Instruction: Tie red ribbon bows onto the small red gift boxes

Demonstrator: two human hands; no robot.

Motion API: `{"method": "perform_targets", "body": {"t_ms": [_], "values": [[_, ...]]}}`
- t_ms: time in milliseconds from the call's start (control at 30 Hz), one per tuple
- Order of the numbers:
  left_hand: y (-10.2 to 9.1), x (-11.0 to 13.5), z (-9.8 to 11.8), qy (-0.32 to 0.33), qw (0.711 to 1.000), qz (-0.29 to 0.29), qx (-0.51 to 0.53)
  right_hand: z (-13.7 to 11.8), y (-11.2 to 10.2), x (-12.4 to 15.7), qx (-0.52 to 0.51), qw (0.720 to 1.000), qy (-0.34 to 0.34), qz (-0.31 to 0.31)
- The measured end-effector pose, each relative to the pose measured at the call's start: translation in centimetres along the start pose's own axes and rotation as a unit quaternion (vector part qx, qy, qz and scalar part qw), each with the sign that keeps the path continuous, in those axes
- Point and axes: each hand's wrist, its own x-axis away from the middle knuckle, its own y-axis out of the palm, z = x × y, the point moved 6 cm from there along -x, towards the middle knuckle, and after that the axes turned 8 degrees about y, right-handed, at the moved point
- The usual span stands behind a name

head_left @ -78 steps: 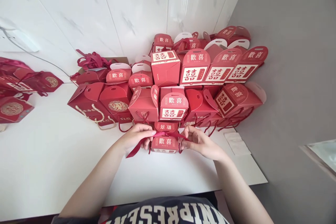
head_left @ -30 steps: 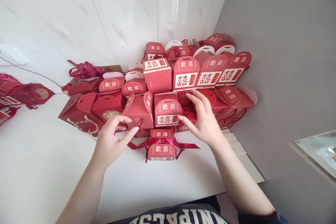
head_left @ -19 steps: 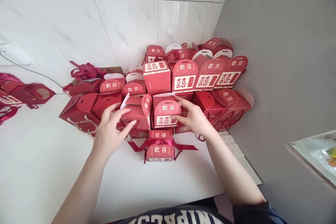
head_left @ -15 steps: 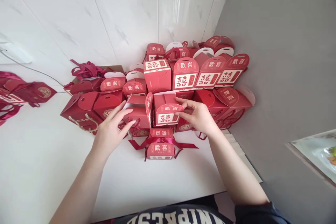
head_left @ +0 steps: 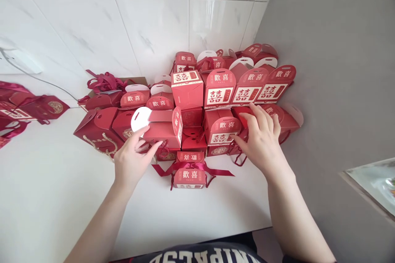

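My left hand [head_left: 132, 156] is at a red gift box [head_left: 159, 133], its thumb and fingers on the near left corner. That box has a white-lined flap folded outward on the left and a printed flap upright on the right. My right hand [head_left: 262, 137] has its fingers spread beside a second red gift box [head_left: 222, 125] with a cream label; the thumb reaches its front right edge. Both boxes rest on a lower layer of red boxes. Between them a gap shows a lower red box [head_left: 194, 141]. In front lies a box tied with a magenta ribbon [head_left: 193, 166].
Stacked red boxes [head_left: 220, 90] stand behind, against the tiled wall [head_left: 154, 20]. A grey panel [head_left: 321, 70] borders the right. More ribboned boxes [head_left: 37, 107] and a bundle of ribbon [head_left: 106, 82] are at left on the white table [head_left: 83, 189].
The labelled box beside the left one has shifted right, opening a gap between them. My right hand has moved right and its fingers have spread. The left box's white-lined flap now leans outward.
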Motion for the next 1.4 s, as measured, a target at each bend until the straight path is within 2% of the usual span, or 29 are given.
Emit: {"method": "perform_targets", "body": {"t_ms": [100, 200, 300, 400, 467, 567, 633, 700, 767, 833, 933, 1033, 1133, 1267, 1333, 1400], "values": [[-1.2, 0.0, 0.9, -0.01, 0.999, 0.032, -0.004, -0.7, -1.2, 0.4, -0.017, 0.999, -0.005, 0.027], [-1.0, -0.1, 2.6, -0.002, 1.0, 0.025, 0.012, -1.6, -2.8, 0.6, -0.04, 0.997, -0.008, 0.067], [1.2, -0.2, 5.0, 0.027, 0.999, -0.02, 0.03, -3.0, -3.4, 0.7, -0.065, 0.995, -0.032, 0.067], [4.5, -0.2, 7.4, 0.067, 0.993, -0.098, 0.007, -4.4, -3.4, 1.1, -0.094, 0.993, -0.053, 0.055], [6.0, -0.1, 8.5, 0.094, 0.984, -0.146, -0.024, -5.1, -3.3, 1.4, -0.11, 0.991, -0.061, 0.054], [5.9, 0.1, 8.8, 0.128, 0.972, -0.182, -0.071, -5.6, -3.1, 1.9, -0.126, 0.988, -0.071, 0.048], [4.2, -0.1, 7.9, 0.142, 0.974, -0.153, -0.084, -5.8, -2.9, 2.1, -0.133, 0.987, -0.075, 0.044], [1.4, -0.7, 5.7, 0.136, 0.985, -0.059, -0.092, -5.9, -2.6, 2.2, -0.142, 0.986, -0.076, 0.044], [-1.5, -1.3, 2.1, 0.079, 0.987, 0.07, -0.119, -6.3, -2.4, 2.1, -0.15, 0.984, -0.08, 0.044], [-3.1, -1.5, -2.3, -0.004, 0.98, 0.149, -0.134, -7.2, -2.1, 2.0, -0.158, 0.982, -0.098, 0.041], [-3.2, -1.0, -8.3, -0.094, 0.969, 0.212, -0.083, -9.1, -1.9, 1.9, -0.169, 0.975, -0.142, 0.029], [-1.1, -0.3, -12.0, -0.137, 0.972, 0.192, 0.011, -10.7, -1.5, 2.0, -0.182, 0.968, -0.176, 0.003], [0.4, -0.2, -12.6, -0.119, 0.98, 0.154, 0.048, -11.0, -0.7, 2.4, -0.202, 0.964, -0.17, -0.032], [0.3, -0.5, -11.7, -0.128, 0.984, 0.109, 0.059, -9.6, 0.7, 3.4, -0.247, 0.957, -0.125, -0.086], [-0.6, -0.1, -10.5, -0.118, 0.985, 0.119, 0.026, -8.5, 1.5, 4.4, -0.259, 0.954, -0.093, -0.118], [-1.4, 0.9, -8.5, -0.071, 0.985, 0.154, -0.014, -7.2, 2.6, 5.6, -0.258, 0.952, -0.046, -0.157]]}}
